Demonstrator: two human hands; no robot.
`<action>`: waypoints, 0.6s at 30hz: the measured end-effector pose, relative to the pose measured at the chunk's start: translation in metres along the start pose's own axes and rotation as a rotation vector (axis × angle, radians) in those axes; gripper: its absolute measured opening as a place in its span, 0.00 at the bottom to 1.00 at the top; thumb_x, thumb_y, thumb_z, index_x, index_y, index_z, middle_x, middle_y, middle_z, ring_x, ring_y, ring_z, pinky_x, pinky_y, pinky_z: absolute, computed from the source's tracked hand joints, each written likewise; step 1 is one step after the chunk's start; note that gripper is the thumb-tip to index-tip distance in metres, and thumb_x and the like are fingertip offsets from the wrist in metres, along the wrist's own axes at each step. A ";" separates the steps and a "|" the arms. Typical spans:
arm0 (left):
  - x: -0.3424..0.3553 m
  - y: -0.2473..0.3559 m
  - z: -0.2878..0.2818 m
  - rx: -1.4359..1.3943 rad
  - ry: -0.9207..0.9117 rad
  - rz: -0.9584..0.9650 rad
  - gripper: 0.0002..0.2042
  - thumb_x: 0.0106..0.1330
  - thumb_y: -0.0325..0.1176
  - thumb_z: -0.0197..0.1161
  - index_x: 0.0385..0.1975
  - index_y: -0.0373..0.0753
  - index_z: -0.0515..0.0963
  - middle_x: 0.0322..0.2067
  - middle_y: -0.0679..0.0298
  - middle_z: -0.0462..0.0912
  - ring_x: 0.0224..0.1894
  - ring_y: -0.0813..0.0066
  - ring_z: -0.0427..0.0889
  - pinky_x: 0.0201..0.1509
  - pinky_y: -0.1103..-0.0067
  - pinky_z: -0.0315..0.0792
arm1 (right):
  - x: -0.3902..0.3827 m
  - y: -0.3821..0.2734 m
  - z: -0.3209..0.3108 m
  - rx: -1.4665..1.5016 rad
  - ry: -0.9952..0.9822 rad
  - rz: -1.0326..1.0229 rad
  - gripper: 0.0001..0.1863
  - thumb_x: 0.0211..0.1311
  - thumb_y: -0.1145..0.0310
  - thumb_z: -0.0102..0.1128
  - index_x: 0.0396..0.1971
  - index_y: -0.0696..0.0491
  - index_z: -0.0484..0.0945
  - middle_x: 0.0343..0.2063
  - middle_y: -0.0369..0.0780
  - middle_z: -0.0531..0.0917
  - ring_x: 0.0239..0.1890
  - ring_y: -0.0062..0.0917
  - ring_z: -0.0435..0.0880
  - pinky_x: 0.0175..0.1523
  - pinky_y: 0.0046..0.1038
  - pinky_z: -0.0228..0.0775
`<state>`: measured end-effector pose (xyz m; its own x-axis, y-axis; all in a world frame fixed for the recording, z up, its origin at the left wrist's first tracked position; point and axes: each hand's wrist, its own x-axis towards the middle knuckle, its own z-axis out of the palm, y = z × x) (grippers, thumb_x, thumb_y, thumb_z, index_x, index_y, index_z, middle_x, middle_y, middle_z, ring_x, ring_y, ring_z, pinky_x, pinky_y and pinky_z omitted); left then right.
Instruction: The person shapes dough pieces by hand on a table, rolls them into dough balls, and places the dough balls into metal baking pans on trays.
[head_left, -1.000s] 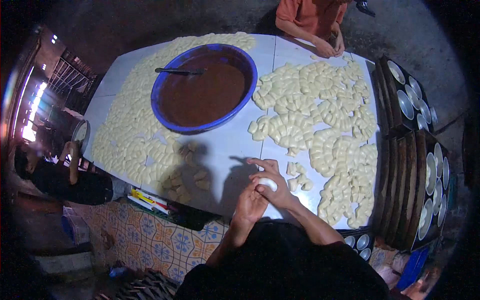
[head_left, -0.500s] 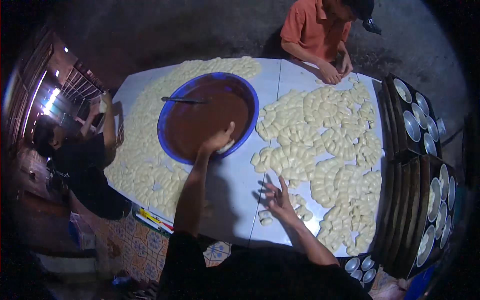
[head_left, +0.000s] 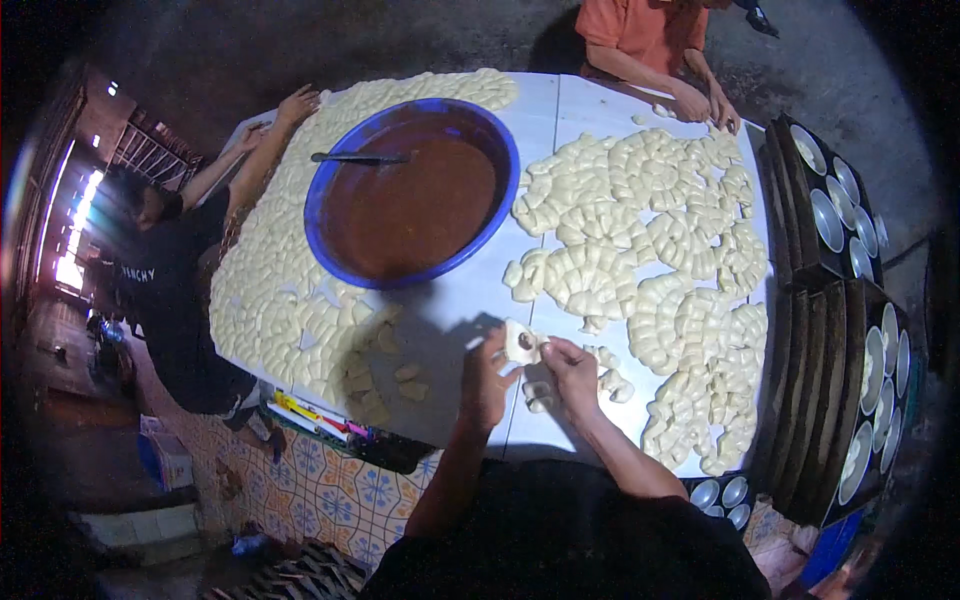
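Note:
A flattened piece of pale dough [head_left: 518, 338] with a brown dab of filling at its middle is held between my two hands, just above the near part of the table. My left hand [head_left: 484, 385] has its fingers and thumb around the dough's left side. On the other side, my right hand [head_left: 574, 378] pinches the edge between thumb and fingertips. A few dough pieces [head_left: 612, 382] lie right beside my right hand. Beyond my hands stands a blue basin [head_left: 512, 195] of brown paste [head_left: 415, 215], a dark-handled utensil [head_left: 360, 158] resting across its far left.
Rows of dough pieces [head_left: 590, 265] cover the white table's [head_left: 440, 420] right side, with more [head_left: 255, 285] on the left. Stacked trays of round tins [head_left: 828, 220] stand along the right edge. One person [head_left: 640, 45] works at the far side, another [head_left: 165, 280] at the left.
My left hand has come back from the basin toward me, and my right hand has closed on the dough. The person at the left now reaches over the table's far left.

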<state>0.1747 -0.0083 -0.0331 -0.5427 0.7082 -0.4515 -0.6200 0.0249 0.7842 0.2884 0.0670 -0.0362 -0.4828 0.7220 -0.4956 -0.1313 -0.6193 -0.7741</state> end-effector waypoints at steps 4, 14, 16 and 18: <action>-0.022 -0.009 0.000 0.276 -0.149 0.158 0.20 0.61 0.24 0.58 0.55 0.30 0.69 0.40 0.61 0.80 0.38 0.83 0.75 0.44 0.83 0.71 | -0.010 0.020 -0.021 -0.722 -0.144 -0.763 0.14 0.53 0.76 0.60 0.42 0.57 0.79 0.38 0.39 0.76 0.37 0.23 0.73 0.40 0.24 0.67; -0.056 -0.035 -0.008 0.288 -0.139 0.169 0.09 0.65 0.32 0.60 0.36 0.31 0.78 0.30 0.64 0.80 0.29 0.80 0.79 0.33 0.84 0.76 | -0.051 -0.006 -0.026 -0.472 -0.372 -0.446 0.09 0.61 0.74 0.56 0.39 0.59 0.80 0.41 0.40 0.76 0.40 0.24 0.77 0.40 0.24 0.71; -0.054 -0.043 -0.012 0.401 -0.158 0.160 0.10 0.65 0.33 0.60 0.36 0.31 0.78 0.30 0.64 0.79 0.29 0.81 0.79 0.31 0.84 0.77 | -0.053 -0.001 -0.031 -0.812 -0.390 -0.736 0.11 0.62 0.69 0.57 0.38 0.60 0.80 0.34 0.42 0.80 0.34 0.23 0.78 0.39 0.24 0.69; -0.064 -0.043 0.006 0.220 0.023 0.095 0.08 0.64 0.31 0.60 0.34 0.31 0.79 0.28 0.66 0.77 0.27 0.86 0.74 0.29 0.87 0.71 | -0.054 0.002 -0.032 -0.762 -0.336 -0.663 0.12 0.62 0.69 0.56 0.41 0.60 0.79 0.33 0.42 0.81 0.35 0.23 0.78 0.41 0.24 0.70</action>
<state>0.2395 -0.0509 -0.0359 -0.6066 0.6988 -0.3792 -0.4285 0.1144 0.8963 0.3425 0.0366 -0.0233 -0.7433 0.6496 0.1597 0.0643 0.3070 -0.9495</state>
